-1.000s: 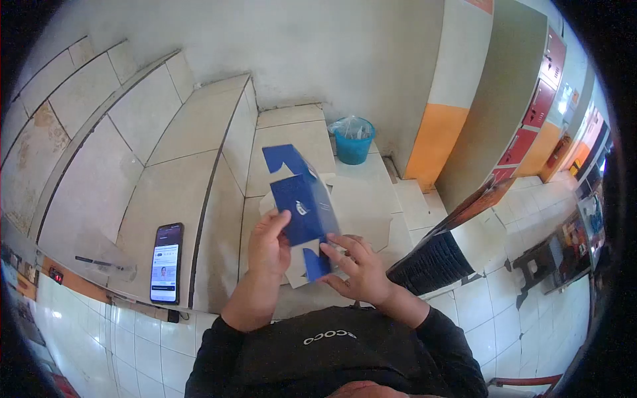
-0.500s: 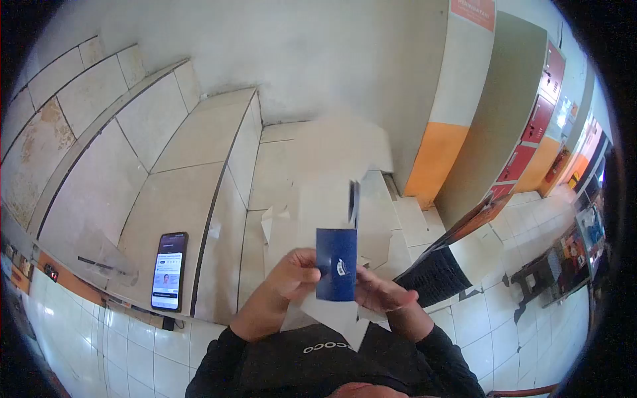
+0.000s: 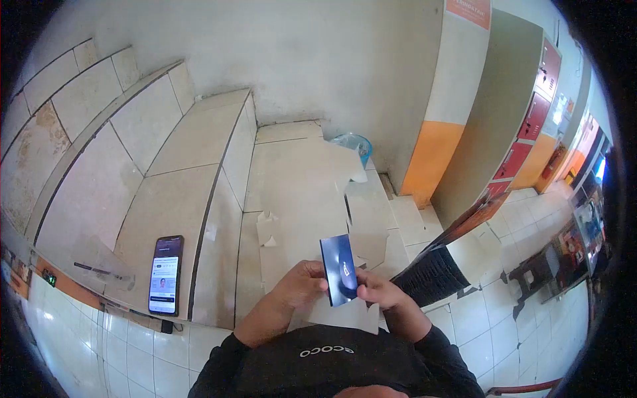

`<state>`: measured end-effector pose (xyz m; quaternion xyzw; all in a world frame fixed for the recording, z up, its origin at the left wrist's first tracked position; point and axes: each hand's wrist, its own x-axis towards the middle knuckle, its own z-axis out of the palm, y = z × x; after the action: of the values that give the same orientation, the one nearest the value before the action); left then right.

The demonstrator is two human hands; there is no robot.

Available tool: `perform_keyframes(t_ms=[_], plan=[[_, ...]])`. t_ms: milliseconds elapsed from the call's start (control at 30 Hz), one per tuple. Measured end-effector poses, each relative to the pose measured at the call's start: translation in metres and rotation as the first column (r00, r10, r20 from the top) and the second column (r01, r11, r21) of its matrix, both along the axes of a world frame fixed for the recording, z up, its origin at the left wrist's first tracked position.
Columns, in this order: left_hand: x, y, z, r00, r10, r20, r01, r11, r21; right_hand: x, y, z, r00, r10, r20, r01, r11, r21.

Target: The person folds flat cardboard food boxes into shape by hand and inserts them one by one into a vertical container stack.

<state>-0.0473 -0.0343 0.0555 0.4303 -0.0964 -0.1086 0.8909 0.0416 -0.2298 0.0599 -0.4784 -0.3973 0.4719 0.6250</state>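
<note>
A small dark blue rectangular card with a white logo is held upright and slightly tilted before my chest; whether it is a single card, a folder or a flat box I cannot tell. My left hand pinches its left edge, thumb in front. On the lower right edge, my right hand grips with the thumb over the face. Beneath both hands lies a white paper piece with an uneven edge. Pale sheets with torn or cut edges are spread on the surface beyond.
A lit phone lies on the tiled ledge to my left, near a clear plastic piece. A translucent blue container or bag sits at the wall. To the right are a black ribbed object and red-doored lockers.
The blue card has tilted and moved slightly down. My right hand has closed from spread fingers onto its edge. A blurred pale shape beyond has dropped away, uncovering the blue container.
</note>
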Motion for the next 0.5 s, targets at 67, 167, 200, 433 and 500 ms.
perform_keyframes(t_ms=[67, 167, 200, 433, 500], plan=[[0.0, -0.005, 0.0, 0.998, 0.031, -0.049, -0.032, 0.999, -0.015, 0.009, -0.001, -0.018, 0.993, 0.048, -0.107, -0.049, 0.999, -0.009], [-0.003, -0.012, 0.009, 0.988, 0.134, -0.082, -0.111, 0.963, 0.246, 0.015, 0.001, -0.04, 0.994, 0.069, -0.082, -0.073, 0.996, -0.049], [-0.003, -0.015, 0.009, 0.981, 0.176, -0.081, -0.136, 0.922, 0.362, 0.016, 0.001, -0.042, 0.997, 0.067, -0.041, -0.069, 0.995, -0.067], [-0.002, -0.031, -0.022, 0.94, 0.319, 0.122, -0.316, 0.674, 0.668, 0.009, 0.011, 0.002, 0.851, -0.16, 0.501, 0.306, 0.925, -0.225], [-0.003, -0.032, -0.02, 0.926, 0.294, 0.236, -0.367, 0.567, 0.737, 0.003, 0.011, 0.008, 0.846, -0.178, 0.503, 0.33, 0.916, -0.23]])
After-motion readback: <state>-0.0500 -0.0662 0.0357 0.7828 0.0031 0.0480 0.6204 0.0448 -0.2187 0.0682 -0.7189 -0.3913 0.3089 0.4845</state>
